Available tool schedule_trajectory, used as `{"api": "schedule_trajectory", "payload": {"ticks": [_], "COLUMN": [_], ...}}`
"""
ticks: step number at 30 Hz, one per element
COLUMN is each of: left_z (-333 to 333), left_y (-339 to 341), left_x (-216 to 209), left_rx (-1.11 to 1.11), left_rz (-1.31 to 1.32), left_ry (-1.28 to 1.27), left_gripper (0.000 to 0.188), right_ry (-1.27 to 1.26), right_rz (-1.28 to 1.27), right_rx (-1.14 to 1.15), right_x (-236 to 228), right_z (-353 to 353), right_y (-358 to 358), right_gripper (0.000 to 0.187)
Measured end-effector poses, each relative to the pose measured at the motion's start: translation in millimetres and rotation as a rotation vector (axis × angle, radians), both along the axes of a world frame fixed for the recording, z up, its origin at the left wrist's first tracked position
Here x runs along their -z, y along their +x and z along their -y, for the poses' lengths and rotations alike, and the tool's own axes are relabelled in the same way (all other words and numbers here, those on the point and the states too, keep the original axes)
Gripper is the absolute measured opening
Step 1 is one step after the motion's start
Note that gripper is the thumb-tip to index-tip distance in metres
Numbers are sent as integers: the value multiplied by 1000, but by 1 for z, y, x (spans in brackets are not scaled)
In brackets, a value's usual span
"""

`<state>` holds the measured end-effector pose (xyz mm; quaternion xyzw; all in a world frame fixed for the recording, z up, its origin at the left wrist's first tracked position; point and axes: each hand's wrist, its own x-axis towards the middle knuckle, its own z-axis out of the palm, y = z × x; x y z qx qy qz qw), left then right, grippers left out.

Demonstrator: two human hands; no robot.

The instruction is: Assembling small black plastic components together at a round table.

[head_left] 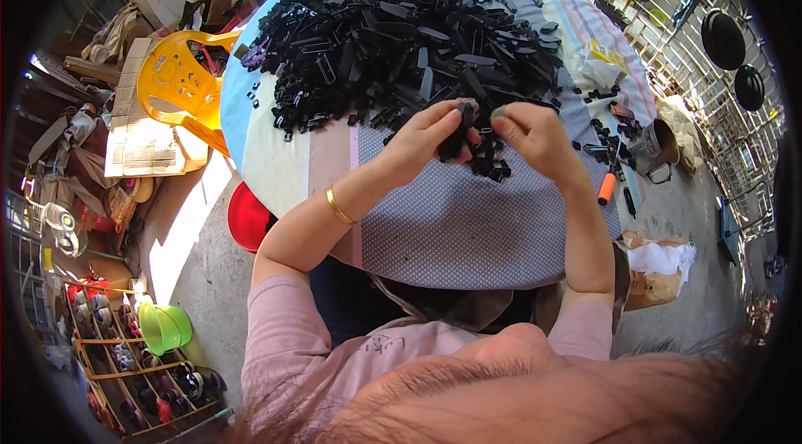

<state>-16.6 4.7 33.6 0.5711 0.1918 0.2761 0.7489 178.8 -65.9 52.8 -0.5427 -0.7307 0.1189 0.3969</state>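
Note:
A large heap of black plastic parts [393,26], some long and flat, some small, covers the far side of a round cloth-covered table [459,235]. Just in front of the heap, my left hand [422,139] is closed around a black plastic part [454,143]. Close on its right, my right hand [539,137] has thumb and fingers pinched together; whatever is between them is too small to make out. Pale coverings show on some fingertips. Below the hands lies a small cluster of little black pieces [493,167] on the dotted cloth.
At the table's right side are an orange-handled tool [606,189], scattered black bits [597,150], a metal mug [660,143] and a white-and-yellow package [603,64]. A yellow plastic chair [175,81] stands left. A red basin [246,218] sits below the table's left edge.

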Motion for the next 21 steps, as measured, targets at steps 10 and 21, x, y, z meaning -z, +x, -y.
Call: {"api": "schedule_trajectory", "payload": {"ticks": [10,21], "left_z": [-4,-6], "left_y": [-3,3], "left_x": [9,19], "left_rx": [84,41], "left_rz": [-94,35], "left_ry": [-22,-390], "left_gripper": [23,26], "right_ry": [-19,-68], "right_rz": [246,6], "right_rx": [9,169], "right_x": [22,19], "right_z": [-10,-11], "right_y": [7,0], "right_gripper": [20,14]}}
